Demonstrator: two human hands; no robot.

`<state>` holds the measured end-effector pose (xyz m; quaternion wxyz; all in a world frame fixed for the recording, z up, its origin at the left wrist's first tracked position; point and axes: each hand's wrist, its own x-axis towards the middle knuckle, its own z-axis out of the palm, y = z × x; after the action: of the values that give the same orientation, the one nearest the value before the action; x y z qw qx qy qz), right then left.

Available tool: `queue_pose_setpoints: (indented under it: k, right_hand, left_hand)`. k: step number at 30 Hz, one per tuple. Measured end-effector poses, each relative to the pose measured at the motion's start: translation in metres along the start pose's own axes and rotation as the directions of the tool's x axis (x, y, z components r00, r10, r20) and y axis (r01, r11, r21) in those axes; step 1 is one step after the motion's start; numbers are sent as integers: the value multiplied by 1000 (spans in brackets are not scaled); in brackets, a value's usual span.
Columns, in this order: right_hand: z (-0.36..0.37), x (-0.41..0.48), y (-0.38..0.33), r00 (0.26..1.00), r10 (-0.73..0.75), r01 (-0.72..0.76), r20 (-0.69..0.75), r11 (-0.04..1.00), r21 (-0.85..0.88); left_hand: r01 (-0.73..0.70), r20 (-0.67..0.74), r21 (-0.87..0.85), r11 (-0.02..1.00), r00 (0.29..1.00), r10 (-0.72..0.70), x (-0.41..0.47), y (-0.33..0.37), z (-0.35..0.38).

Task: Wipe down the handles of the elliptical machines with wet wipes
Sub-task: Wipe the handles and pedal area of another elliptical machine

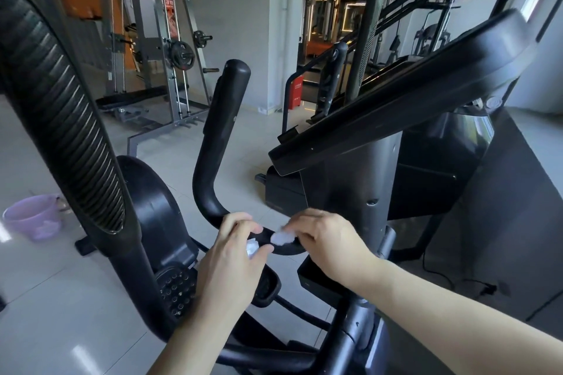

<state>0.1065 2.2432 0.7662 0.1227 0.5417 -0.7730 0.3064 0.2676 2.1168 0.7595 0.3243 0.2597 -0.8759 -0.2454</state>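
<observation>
Head view: a soft, limp wet wipe (281,237) is pinched by the right hand (327,242) against the rigid handle (213,137) — another crumpled wipe (253,248) is pinched by the left hand (234,256).

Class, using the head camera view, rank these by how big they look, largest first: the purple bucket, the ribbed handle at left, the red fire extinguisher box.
1. Ribbed handle, though it is nearest the camera, which exaggerates it.
2. Purple bucket.
3. Red fire extinguisher box, farthest away, so its true size is unsure.
</observation>
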Motion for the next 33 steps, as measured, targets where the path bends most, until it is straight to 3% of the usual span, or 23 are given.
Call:
queue_pose_setpoints:
  k: [3, 6, 9, 11, 14, 16, 18, 19, 21, 23, 25, 29, 31, 33]
  right_hand:
    - [-4, 5, 13, 999, -10, 15, 46, 992, -122]
    - [-14, 12, 26, 993, 98, -70, 68, 940, -334]
    - [-10, 13, 21, 984, 166, -136, 60, 930, -342]
    - [-8, 11, 17, 971, 229, -206, 63, 944, -259]
    - [-10, 7, 14, 940, 324, -328, 108, 944, 28]
    - [-16, 1, 1, 925, 336, -370, 178, 906, 207]
    - [-22, 1, -9, 915, 370, -403, 160, 834, 377]
    - [-22, 2, -8, 917, 387, -391, 95, 830, 397]
    - [-18, 1, -2, 921, 386, -361, -52, 896, 260]
    - [-12, -6, 2, 912, 398, -377, -100, 909, 177]
    - [-6, -18, -6, 882, 460, -411, -99, 856, 313]
    - [-9, -38, -22, 816, 576, -474, 53, 614, 631]
    - [-11, -46, -24, 816, 567, -470, 109, 541, 697]
    - [-12, -55, -22, 815, 574, -428, 78, 508, 748]
  left_hand:
    - [-3, 19, -10, 1000, 1000, 3, 2, -1, 0]
    - [-28, 42, -12, 1000, 999, 28, 3, 0, 0]
    - [-40, 54, -25, 999, 998, 42, 4, -1, 2]
    - [-42, 54, -32, 999, 998, 44, 4, -2, 2]
    - [-37, 63, -34, 999, 997, 39, 5, -2, 1]
    - [-36, 69, -32, 999, 997, 38, 5, -2, 1]
    - [-40, 70, -22, 999, 997, 41, 5, -2, 1]
    - [-39, 69, -18, 999, 997, 40, 5, -2, 1]
    - [-38, 73, -12, 999, 997, 38, 5, -1, 1]
    - [-40, 75, -18, 999, 996, 41, 4, 0, 1]
    - [-46, 79, -10, 999, 996, 47, 3, 1, 0]
    - [-48, 69, 16, 999, 997, 46, 1, 5, 0]
    - [-58, 72, 9, 998, 996, 57, -2, 10, 1]
    - [-62, 80, -38, 997, 995, 65, -7, 16, 3]
